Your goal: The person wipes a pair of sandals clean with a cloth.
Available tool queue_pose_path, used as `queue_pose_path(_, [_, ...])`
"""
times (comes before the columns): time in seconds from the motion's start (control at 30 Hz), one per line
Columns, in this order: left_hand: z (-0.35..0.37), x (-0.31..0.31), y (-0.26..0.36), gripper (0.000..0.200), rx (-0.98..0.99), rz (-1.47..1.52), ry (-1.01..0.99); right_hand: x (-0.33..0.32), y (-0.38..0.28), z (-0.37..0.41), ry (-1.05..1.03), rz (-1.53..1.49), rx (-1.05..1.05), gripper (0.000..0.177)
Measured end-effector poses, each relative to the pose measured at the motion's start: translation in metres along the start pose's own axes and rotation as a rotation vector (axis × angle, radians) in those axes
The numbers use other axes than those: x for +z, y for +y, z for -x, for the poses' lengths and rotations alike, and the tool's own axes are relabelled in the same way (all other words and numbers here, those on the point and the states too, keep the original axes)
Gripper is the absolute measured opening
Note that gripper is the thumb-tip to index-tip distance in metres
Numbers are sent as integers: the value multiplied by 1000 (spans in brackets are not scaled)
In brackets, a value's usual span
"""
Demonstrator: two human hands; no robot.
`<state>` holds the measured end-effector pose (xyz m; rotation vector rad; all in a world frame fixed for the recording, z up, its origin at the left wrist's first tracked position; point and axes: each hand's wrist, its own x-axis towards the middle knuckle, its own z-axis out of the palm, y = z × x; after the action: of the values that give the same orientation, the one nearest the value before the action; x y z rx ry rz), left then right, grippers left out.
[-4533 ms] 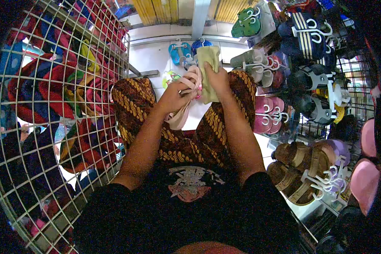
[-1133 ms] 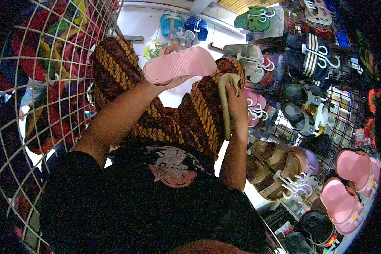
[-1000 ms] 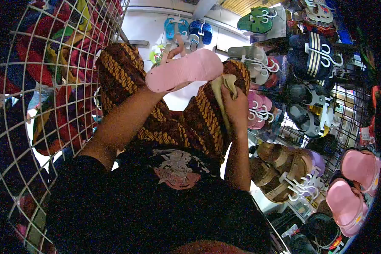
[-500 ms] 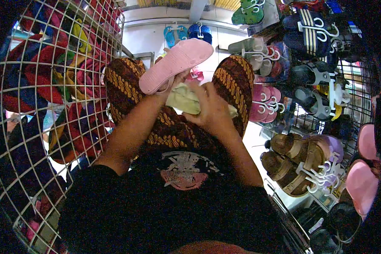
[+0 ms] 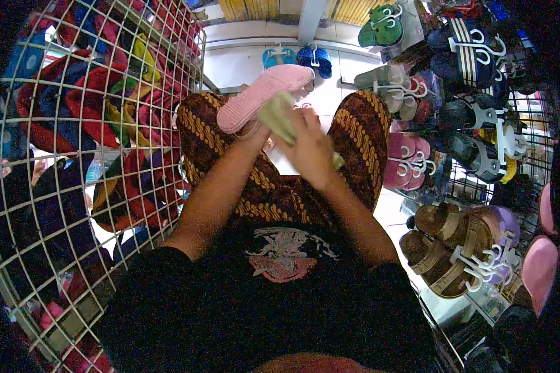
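Observation:
A pink slide sandal [image 5: 258, 96] is held up tilted between my knees, its ribbed sole toward me. My left hand [image 5: 263, 132] grips it from beneath, with the fingers mostly hidden behind the sole. In my right hand [image 5: 311, 152] is a pale yellow-green cloth [image 5: 276, 119], bunched up and slightly blurred. The cloth overlaps the right side of the sole, and a loose end of it shows below the right hand. Patterned brown trousers [image 5: 364, 133] cover my legs on both sides.
A wire grid rack [image 5: 99, 124] with colourful goods behind it stands close at left. On the right hang several pairs of footwear, including brown sandals [image 5: 438, 248], pink slippers [image 5: 407, 161] and striped slides [image 5: 463, 53]. Blue slippers [image 5: 315, 60] lie ahead on the tiled floor.
My right hand has brought the cloth up and over the sandal's sole. The sandal stays in my left hand, and the whole view has shifted slightly.

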<state>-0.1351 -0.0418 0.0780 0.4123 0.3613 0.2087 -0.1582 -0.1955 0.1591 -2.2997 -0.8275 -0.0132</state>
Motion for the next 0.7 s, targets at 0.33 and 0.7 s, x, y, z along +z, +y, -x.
queue_pose_path(0.33, [-1,-3,-9,44,-2,-21,30,11,-5,7,-53,-191,17,65])
queue_pose_path(0.7, [-3,-7,-11,41,-8,-39,44,26,4,6,82,-239,35,68])
